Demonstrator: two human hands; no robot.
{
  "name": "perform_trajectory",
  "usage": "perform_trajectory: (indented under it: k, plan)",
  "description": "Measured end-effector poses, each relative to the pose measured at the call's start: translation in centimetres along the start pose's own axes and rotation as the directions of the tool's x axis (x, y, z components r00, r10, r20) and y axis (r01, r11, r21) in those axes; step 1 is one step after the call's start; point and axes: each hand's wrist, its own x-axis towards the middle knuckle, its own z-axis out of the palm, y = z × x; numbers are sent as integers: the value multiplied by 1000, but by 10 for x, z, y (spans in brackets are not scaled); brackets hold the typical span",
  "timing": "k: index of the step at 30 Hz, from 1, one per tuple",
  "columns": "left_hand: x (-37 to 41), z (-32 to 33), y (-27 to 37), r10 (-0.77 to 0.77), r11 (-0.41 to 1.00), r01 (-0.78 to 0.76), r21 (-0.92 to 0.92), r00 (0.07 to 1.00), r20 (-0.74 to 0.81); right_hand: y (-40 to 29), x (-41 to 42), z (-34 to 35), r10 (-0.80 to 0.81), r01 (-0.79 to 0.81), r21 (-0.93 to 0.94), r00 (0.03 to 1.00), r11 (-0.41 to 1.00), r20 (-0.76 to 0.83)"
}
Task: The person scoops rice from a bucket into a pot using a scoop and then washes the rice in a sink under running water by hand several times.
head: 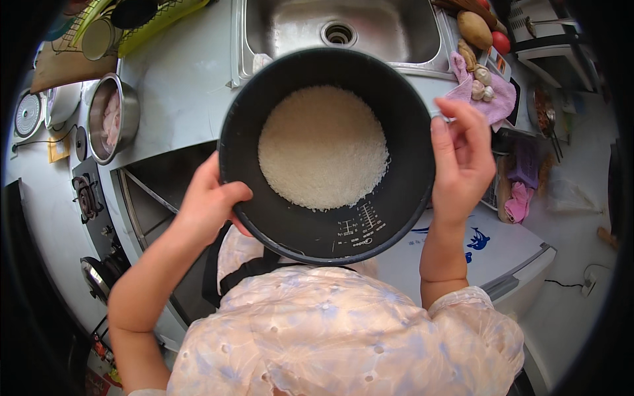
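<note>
A dark rice cooker inner pot point(302, 232) with level marks on its inside wall is held up in front of my body. White uncooked rice point(322, 148) covers its bottom. My left hand point(210, 198) grips the rim at the left, thumb over the edge and fingers beneath. At the right rim, my right hand point(460, 158) has its thumb and forefinger close together near the edge; whether they pinch the rim or something small there cannot be told. Beyond the pot lies a stainless steel sink point(297, 29) with its drain showing.
A metal bowl of raw meat point(130, 116) stands on the left counter, with a gas stove point(86, 195) nearby. Garlic bulbs point(481, 89) on a pink cloth point(502, 101), a potato point(474, 29) and a tomato point(501, 43) lie right of the sink. A white appliance top point(495, 247) is at the lower right.
</note>
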Motion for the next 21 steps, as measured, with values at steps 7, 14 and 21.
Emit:
perform_trajectory:
  k: [7, 14, 21]
  plan:
    - [-11, 13, 43, -56, 996, 55, 77, 998, 8, 24, 2, 3, 460, -408, 484, 888, 774, 11]
    - [-14, 20, 53, -59, 986, 60, 158, 998, -9, 42, -6, 12, 514, -429, 588, 858, 686, 27]
    - [-4, 17, 74, 149, 951, -147, 272, 989, 15, 56, -10, 31, 527, -336, 679, 846, 652, -87]
